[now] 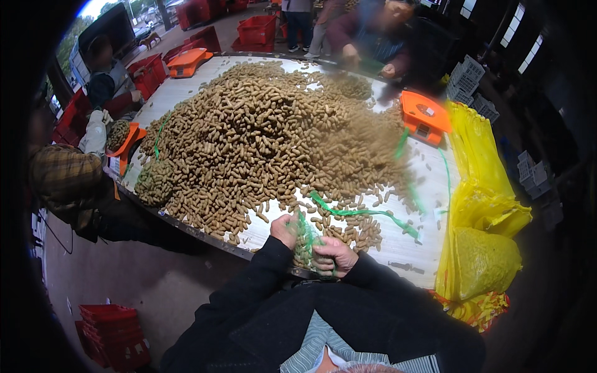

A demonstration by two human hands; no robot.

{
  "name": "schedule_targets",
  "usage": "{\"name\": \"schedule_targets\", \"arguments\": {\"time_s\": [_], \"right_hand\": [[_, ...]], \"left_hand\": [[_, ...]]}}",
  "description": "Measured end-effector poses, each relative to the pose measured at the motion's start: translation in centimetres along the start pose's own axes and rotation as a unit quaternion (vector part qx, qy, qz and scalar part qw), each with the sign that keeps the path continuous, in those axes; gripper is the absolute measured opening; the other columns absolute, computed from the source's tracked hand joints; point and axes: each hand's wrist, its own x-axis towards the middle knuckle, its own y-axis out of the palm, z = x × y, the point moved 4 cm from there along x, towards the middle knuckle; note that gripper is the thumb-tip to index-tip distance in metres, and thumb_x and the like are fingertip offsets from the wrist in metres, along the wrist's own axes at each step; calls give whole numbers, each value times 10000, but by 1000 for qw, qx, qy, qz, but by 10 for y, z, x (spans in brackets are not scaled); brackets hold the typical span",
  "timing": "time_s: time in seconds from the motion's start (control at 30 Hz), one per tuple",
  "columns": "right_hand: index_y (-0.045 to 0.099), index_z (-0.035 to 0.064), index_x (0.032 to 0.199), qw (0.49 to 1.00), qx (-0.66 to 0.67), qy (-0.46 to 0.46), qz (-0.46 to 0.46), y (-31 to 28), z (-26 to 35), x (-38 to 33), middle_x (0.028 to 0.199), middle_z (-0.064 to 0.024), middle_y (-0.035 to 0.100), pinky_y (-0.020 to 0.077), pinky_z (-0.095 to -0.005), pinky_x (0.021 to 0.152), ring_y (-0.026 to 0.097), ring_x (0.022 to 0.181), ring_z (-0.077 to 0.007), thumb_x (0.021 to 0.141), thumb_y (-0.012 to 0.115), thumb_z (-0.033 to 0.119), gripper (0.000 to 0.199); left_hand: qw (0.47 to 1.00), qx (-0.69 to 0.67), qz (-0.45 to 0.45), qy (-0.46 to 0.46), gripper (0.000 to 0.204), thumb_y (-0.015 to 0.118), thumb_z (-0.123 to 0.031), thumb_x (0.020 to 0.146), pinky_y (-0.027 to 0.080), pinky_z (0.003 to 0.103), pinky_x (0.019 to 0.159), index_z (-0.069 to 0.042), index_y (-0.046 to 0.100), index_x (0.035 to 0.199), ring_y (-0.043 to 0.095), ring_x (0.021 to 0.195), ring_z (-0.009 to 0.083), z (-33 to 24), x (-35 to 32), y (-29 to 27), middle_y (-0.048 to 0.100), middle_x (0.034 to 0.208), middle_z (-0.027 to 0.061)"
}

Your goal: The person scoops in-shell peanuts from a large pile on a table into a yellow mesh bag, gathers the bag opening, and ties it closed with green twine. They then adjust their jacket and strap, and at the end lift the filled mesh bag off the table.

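At the table's near edge, my left hand (pixel 285 231) is closed on one side of a green mesh bag (pixel 303 239). Curled fingers of my right hand (pixel 334 256) grip the same bag from the other side. Some peanuts seem to show through the mesh, though how full it is I cannot tell. Just beyond my hands spreads a big heap of unshelled peanuts (pixel 249 130), with loose ones scattered toward me. A green mesh strip (pixel 367 213) lies on the white tabletop (pixel 426 264) to the right of the bag.
Orange scales (pixel 425 117), (pixel 188 62) stand at the table's rim. Yellow sacks (pixel 482 248) hang over its right edge. A person (pixel 68 180) works at the left, another (pixel 373 46) across the heap. Red crates (pixel 115 336) are stacked on the floor at lower left.
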Motion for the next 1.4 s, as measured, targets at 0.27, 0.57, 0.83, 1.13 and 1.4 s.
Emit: {"name": "schedule_targets", "arguments": {"time_s": [0.27,0.57,0.83,1.13,1.4], "right_hand": [[602,12,792,660,-572,-265,-409,-31,42,-12,646,-55,582,447,-323,587,558,609,-162,945,632,218,259],[466,77,700,825,-303,-279,-387,-47,76,0,565,39,380,291,-280,459,342,504,-72,1023,512,228,360],[594,0,1214,954,-178,-101,-220,-39,49,49,721,23,537,327,-213,415,485,542,-78,1004,558,190,286],[538,-7,755,969,-4,-41,244,117,54,-10,628,-42,447,294,-252,387,357,415,-103,1003,535,325,414],[574,-23,786,863,-383,-292,155,158,81,-9,711,-76,575,389,-289,545,497,607,-135,1004,538,233,339]], "left_hand": [[825,-450,18,-341,513,408,-553,1019,320,335,557,-104,423,771,343,525,177,3,-7,-8,320,563,-7],[772,-388,462,-200,473,280,-359,1082,360,250,508,-108,443,717,239,401,93,-50,-66,7,254,497,-69],[693,-231,676,94,362,581,-297,959,408,260,544,-22,550,725,519,570,125,-147,-88,22,547,638,48],[694,-679,238,35,467,551,-490,978,342,286,511,-98,569,725,395,581,140,-151,45,-23,446,615,-8],[812,-548,49,-193,676,475,-756,877,300,324,555,-84,542,836,376,596,180,-45,49,27,405,643,29]]}}
